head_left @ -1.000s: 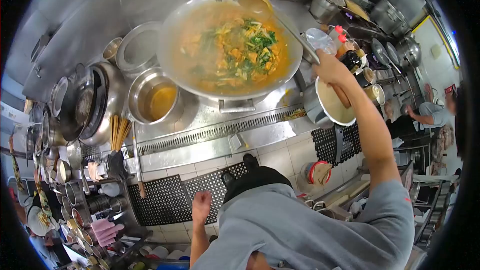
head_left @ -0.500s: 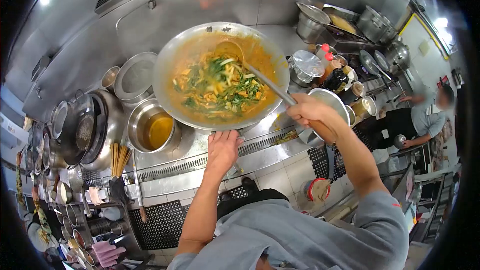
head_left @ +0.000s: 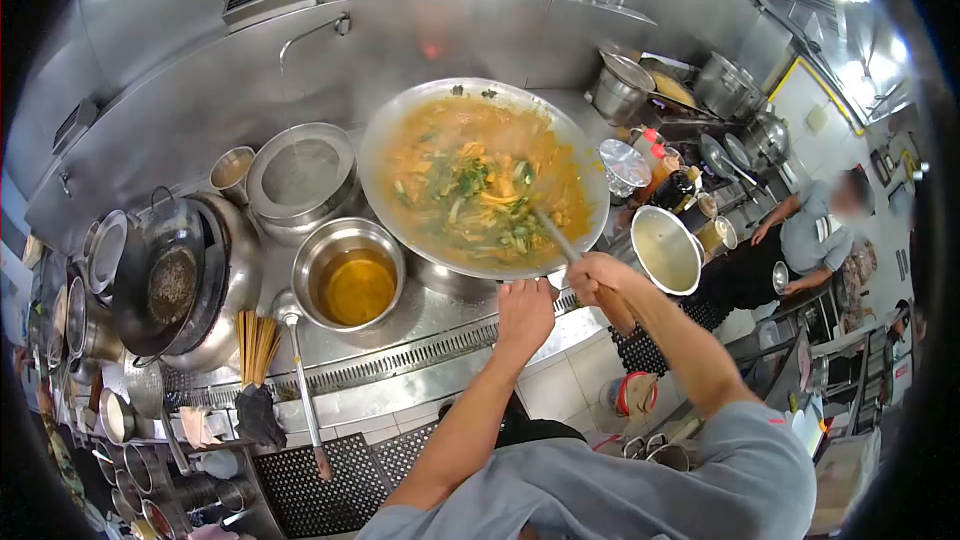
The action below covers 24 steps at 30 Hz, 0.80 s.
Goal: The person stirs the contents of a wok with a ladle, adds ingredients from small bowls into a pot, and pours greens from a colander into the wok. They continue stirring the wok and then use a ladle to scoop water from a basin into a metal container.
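A large wok (head_left: 385,140) holds leafy greens and pale strips (head_left: 475,190) in an orange sauce, with steam over it. My left hand (head_left: 527,315) is closed at the wok's near edge, its fingertips partly hidden under the rim. Wrapped round a long wooden-ended handle is my right hand (head_left: 600,280), to the right of the left one. That handle belongs to a ladle (head_left: 553,232), which slants down into the food. The ladle's bowl is sunk in the sauce and out of sight.
A pot of yellow liquid (head_left: 358,285) stands left of the wok, near a strainer (head_left: 303,170) on a pot. Sauce bottles (head_left: 662,172) and a white-rimmed pot (head_left: 668,252) are on the right. Another person (head_left: 810,230) stands farther right, holding a metal bowl.
The ladle's bowl has gone from the wok's far side down into the food nearer me. The greens are more mixed into the sauce. My view has shifted, so everything sits differently in frame.
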Motion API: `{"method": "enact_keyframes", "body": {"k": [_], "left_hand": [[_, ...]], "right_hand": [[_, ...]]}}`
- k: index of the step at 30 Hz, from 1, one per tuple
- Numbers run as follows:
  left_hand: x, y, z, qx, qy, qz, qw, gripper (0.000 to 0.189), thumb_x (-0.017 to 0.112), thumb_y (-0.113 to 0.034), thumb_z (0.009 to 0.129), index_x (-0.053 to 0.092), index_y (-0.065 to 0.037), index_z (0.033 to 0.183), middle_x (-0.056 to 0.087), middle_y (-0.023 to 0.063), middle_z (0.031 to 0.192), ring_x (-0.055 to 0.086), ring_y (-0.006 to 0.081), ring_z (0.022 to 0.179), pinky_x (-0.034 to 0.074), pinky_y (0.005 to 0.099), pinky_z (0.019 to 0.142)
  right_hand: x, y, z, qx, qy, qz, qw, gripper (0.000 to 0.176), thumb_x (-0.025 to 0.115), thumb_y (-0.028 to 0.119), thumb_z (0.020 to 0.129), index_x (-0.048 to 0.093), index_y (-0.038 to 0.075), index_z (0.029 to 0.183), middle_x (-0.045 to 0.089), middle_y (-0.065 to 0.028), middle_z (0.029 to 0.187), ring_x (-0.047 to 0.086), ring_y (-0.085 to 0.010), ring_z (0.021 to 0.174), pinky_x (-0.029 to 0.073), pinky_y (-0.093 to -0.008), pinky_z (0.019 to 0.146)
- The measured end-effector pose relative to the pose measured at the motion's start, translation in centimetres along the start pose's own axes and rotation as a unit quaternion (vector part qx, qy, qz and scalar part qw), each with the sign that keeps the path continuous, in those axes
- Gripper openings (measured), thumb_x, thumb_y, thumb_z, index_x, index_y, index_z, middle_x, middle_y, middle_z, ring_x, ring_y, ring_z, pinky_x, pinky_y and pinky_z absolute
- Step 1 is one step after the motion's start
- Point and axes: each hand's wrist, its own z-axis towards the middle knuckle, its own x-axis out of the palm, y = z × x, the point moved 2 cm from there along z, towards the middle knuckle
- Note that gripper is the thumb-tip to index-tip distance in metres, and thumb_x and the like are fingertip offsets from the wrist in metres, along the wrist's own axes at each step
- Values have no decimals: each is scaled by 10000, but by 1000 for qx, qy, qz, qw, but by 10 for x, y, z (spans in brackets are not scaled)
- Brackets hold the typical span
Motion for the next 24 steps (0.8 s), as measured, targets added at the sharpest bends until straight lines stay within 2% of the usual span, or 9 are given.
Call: {"method": "enact_keyframes", "body": {"k": [2, 3, 5, 8, 10, 16, 19, 22, 24], "left_hand": [[-5, -4, 2, -1, 20, 9, 1000, 195, 583, -263, 904, 649, -82, 873, 675, 80, 843, 627, 242, 866, 406, 432, 771], [-7, -4, 3, 6, 13, 4, 1000, 198, 584, -265, 905, 649, -80, 875, 676, 81, 845, 628, 242, 866, 406, 432, 772], [-9, -3, 3, 20, 4, -6, 1000, 204, 586, -270, 906, 650, -78, 878, 679, 84, 849, 630, 243, 868, 406, 433, 774], [-7, -2, 3, 15, 23, -12, 1000, 211, 594, -275, 907, 647, -73, 880, 677, 87, 846, 630, 246, 868, 410, 433, 781], [-6, -2, 2, 22, 2, -10, 1000, 212, 602, -276, 905, 644, -71, 875, 676, 86, 841, 630, 246, 865, 413, 432, 784], [-5, 0, -1, 18, -11, -10, 1000, 214, 617, -285, 899, 636, -73, 884, 671, 85, 847, 626, 249, 870, 418, 430, 798], [-2, 0, 0, 0, 23, -2, 1000, 206, 621, -299, 890, 659, -97, 893, 689, 90, 876, 638, 257, 893, 410, 436, 807], [-1, -1, 0, -16, 25, 18, 999, 200, 622, -307, 882, 671, -114, 874, 698, 89, 873, 645, 262, 890, 406, 438, 802], [2, 1, 1, -20, 16, 15, 1000, 216, 613, -313, 886, 667, -109, 840, 697, 92, 852, 644, 274, 874, 406, 436, 794]], "right_hand": [[36, 11, -11, 24, 48, 195, 979, 254, 575, 154, 936, 427, 142, 729, 398, 89, 590, 364, -11, 403, 337, -203, 375], [56, 13, -31, -16, 39, 237, 971, 221, 543, 112, 949, 434, 138, 759, 402, 101, 603, 355, 20, 404, 315, -172, 363], [54, 14, -47, -17, 66, 240, 968, 169, 550, 103, 945, 451, 121, 810, 411, 98, 622, 340, 17, 393, 322, -177, 364], [53, 23, -75, -72, 56, 178, 980, 93, 574, 96, 918, 487, 89, 886, 410, 81, 619, 343, -2, 389, 329, -194, 363], [64, 42, -100, -94, 2, 80, 992, 96, 586, 95, 893, 501, 75, 931, 402, 68, 617, 354, -19, 395, 330, -212, 363], [59, 85, -97, -131, -105, -170, 971, 365, 570, 79, 806, 508, -5, 1156, 466, -8, 638, 457, -103, 415, 363, -282, 364], [49, 103, -55, -165, -123, -395, 895, 381, 585, 100, 801, 511, -21, 1155, 580, -112, 677, 601, -223, 508, 474, -375, 443], [32, 94, 13, -279, -168, -625, 709, 399, 576, 106, 811, 472, -31, 1172, 653, -266, 795, 686, -390, 723, 539, -496, 636], [13, 70, 5, -225, -185, -643, 708, 392, 554, 107, 831, 445, -21, 1184, 647, -318, 864, 663, -457, 833, 515, -536, 736]]}}
